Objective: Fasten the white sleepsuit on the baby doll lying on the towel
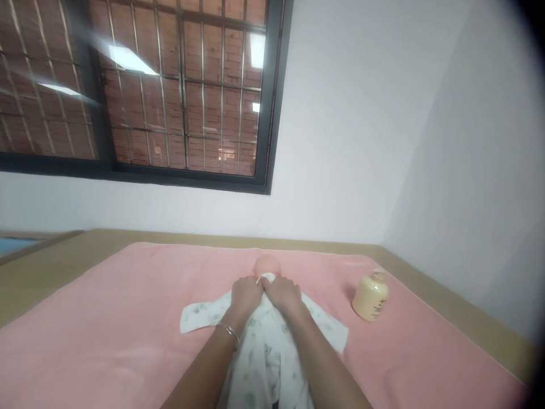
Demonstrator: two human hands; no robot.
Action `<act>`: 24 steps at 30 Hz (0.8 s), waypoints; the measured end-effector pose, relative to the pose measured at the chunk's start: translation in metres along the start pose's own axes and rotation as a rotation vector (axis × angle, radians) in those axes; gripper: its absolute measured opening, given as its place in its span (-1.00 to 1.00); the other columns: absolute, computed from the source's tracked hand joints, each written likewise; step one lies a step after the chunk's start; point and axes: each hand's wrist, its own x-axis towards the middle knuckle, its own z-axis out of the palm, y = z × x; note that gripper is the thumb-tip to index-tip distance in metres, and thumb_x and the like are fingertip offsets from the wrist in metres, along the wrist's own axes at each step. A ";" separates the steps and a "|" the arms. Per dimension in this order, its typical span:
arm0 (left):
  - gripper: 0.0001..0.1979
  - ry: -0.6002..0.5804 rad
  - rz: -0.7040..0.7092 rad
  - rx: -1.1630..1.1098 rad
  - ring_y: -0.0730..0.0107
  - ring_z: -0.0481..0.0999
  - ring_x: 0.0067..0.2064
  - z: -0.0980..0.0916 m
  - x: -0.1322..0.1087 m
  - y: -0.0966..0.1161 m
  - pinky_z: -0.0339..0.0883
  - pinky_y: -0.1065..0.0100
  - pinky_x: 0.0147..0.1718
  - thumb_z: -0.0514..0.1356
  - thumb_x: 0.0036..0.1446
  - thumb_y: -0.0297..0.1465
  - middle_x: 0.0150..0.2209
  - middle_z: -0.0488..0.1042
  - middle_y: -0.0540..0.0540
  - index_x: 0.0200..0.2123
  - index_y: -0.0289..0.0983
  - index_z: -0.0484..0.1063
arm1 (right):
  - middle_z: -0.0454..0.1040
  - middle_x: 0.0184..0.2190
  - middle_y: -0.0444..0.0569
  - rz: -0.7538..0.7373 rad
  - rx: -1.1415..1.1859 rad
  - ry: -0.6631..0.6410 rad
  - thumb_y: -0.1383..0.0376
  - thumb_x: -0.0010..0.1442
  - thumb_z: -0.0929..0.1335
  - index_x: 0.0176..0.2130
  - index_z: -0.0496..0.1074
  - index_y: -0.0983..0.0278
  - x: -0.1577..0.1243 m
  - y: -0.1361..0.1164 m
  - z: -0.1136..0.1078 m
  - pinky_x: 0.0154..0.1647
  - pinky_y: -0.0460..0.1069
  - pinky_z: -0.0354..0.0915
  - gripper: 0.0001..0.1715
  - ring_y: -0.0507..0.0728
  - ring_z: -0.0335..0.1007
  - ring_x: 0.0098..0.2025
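Note:
A baby doll (267, 265) lies on its back on a pink towel (106, 318), its bald head pointing away from me. It wears a white printed garment (259, 352) with sleeves spread to both sides. My left hand (246, 295), with a bracelet on the wrist, and my right hand (284, 295) rest side by side at the garment's neckline, just below the head. The fingers of both hands are curled and pinch the white fabric at the collar. My forearms cover much of the doll's body.
A cream-yellow bottle (370, 296) stands on the towel to the right of the doll. The towel covers a tan table (51, 261) set against white walls. A barred window (170, 91) with a brick wall behind it is at upper left.

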 end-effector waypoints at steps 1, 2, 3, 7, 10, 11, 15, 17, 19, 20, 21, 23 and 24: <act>-0.56 0.033 0.006 -0.001 0.20 0.45 -0.20 0.000 -0.001 0.003 0.17 0.29 -0.21 -0.14 0.20 -0.24 -0.28 0.52 -0.22 -0.31 -0.27 0.51 | 0.42 -0.07 0.20 0.013 0.027 -0.035 -0.18 0.16 -0.01 -0.08 0.41 0.32 0.003 0.004 0.000 0.00 0.19 0.10 -0.18 0.33 0.30 -0.02; -0.55 0.065 0.016 0.000 0.21 0.45 -0.20 -0.001 -0.002 0.005 0.17 0.29 -0.20 -0.14 0.21 -0.24 -0.28 0.51 -0.23 -0.33 -0.29 0.51 | 0.42 -0.06 0.17 0.016 0.051 -0.070 -0.18 0.15 -0.01 -0.08 0.41 0.30 0.006 0.008 -0.001 -0.02 0.17 0.13 -0.18 0.31 0.31 -0.02; -0.54 0.094 0.028 0.004 0.21 0.44 -0.20 -0.001 -0.004 0.007 0.16 0.30 -0.20 -0.15 0.21 -0.25 -0.29 0.51 -0.23 -0.34 -0.29 0.51 | 0.42 -0.05 0.15 0.015 0.064 -0.098 -0.19 0.16 -0.02 -0.07 0.41 0.29 0.007 0.011 -0.001 -0.03 0.15 0.14 -0.18 0.30 0.31 -0.02; -0.57 0.087 0.029 0.014 0.22 0.45 -0.18 -0.004 -0.005 0.007 0.17 0.31 -0.20 -0.13 0.20 -0.28 -0.26 0.51 -0.23 -0.32 -0.30 0.51 | 0.44 -0.09 0.16 -0.028 -0.019 -0.053 -0.17 0.17 -0.04 -0.11 0.44 0.31 0.001 0.006 -0.004 0.05 0.20 0.05 -0.16 0.32 0.30 -0.02; -0.58 -0.040 0.016 0.012 0.19 0.46 -0.16 -0.005 -0.003 0.002 0.17 0.27 -0.16 -0.12 0.20 -0.26 -0.23 0.52 -0.22 -0.29 -0.29 0.50 | 0.46 -0.15 0.19 -0.120 -0.062 0.039 -0.14 0.20 -0.07 -0.14 0.45 0.33 -0.006 -0.003 -0.004 0.09 0.23 -0.02 -0.16 0.31 0.33 -0.05; -0.57 -0.061 0.015 0.015 0.17 0.45 -0.14 -0.005 -0.002 0.001 0.15 0.23 -0.12 -0.14 0.21 -0.25 -0.21 0.52 -0.22 -0.29 -0.28 0.50 | 0.46 -0.15 0.20 -0.128 -0.063 0.047 -0.14 0.20 -0.07 -0.14 0.45 0.35 -0.006 -0.004 -0.003 0.09 0.23 -0.02 -0.15 0.31 0.33 -0.05; -0.46 -0.058 -0.007 0.000 0.15 0.43 -0.08 -0.002 0.002 0.000 0.07 0.13 -0.02 -0.25 0.23 -0.18 -0.16 0.51 -0.21 -0.24 -0.24 0.49 | 0.43 -0.09 0.21 -0.058 0.004 -0.064 -0.18 0.17 -0.07 -0.10 0.44 0.36 0.007 0.007 0.000 0.04 0.18 0.09 -0.10 0.32 0.32 -0.02; -0.42 -0.071 -0.022 -0.029 0.15 0.44 -0.10 0.000 0.002 0.000 0.14 0.17 -0.09 -0.28 0.22 -0.11 -0.16 0.51 -0.21 -0.22 -0.24 0.48 | 0.42 -0.06 0.19 -0.045 0.057 -0.114 -0.21 0.15 -0.08 -0.07 0.43 0.35 0.014 0.015 0.001 -0.01 0.14 0.15 -0.07 0.30 0.32 -0.01; -0.42 -0.067 -0.034 -0.054 0.15 0.45 -0.11 0.002 0.002 0.000 0.19 0.21 -0.16 -0.28 0.21 -0.08 -0.15 0.51 -0.19 -0.20 -0.22 0.46 | 0.42 -0.05 0.18 -0.029 0.080 -0.106 -0.22 0.14 -0.07 -0.05 0.42 0.34 0.018 0.020 0.002 -0.04 0.12 0.19 -0.07 0.29 0.32 -0.01; -0.43 -0.058 -0.038 -0.064 0.15 0.44 -0.11 0.002 0.002 0.000 0.19 0.22 -0.17 -0.27 0.21 -0.09 -0.15 0.50 -0.18 -0.20 -0.21 0.45 | 0.42 -0.06 0.18 -0.014 0.079 -0.092 -0.22 0.14 -0.06 -0.05 0.42 0.33 0.019 0.021 0.004 -0.05 0.12 0.19 -0.07 0.29 0.33 -0.02; -0.44 -0.050 -0.040 -0.070 0.15 0.44 -0.10 0.003 0.003 0.000 0.19 0.23 -0.17 -0.27 0.21 -0.09 -0.14 0.50 -0.17 -0.20 -0.21 0.45 | 0.43 -0.07 0.17 -0.004 0.076 -0.080 -0.22 0.14 -0.06 -0.06 0.43 0.33 0.019 0.021 0.005 -0.06 0.12 0.20 -0.08 0.29 0.33 -0.02; -0.46 -0.047 -0.049 -0.075 0.15 0.43 -0.08 0.003 0.003 -0.001 0.18 0.23 -0.16 -0.25 0.21 -0.10 -0.13 0.50 -0.16 -0.20 -0.21 0.44 | 0.43 -0.09 0.17 0.007 0.072 -0.062 -0.22 0.14 -0.04 -0.07 0.44 0.32 0.019 0.021 0.008 -0.07 0.12 0.21 -0.10 0.29 0.34 -0.04; -0.47 -0.051 -0.057 -0.076 0.15 0.43 -0.08 0.003 0.003 -0.001 0.18 0.23 -0.15 -0.25 0.20 -0.10 -0.12 0.49 -0.17 -0.20 -0.22 0.44 | 0.44 -0.10 0.17 0.004 0.074 -0.049 -0.21 0.14 -0.04 -0.08 0.44 0.32 0.019 0.021 0.010 -0.08 0.11 0.21 -0.11 0.29 0.35 -0.05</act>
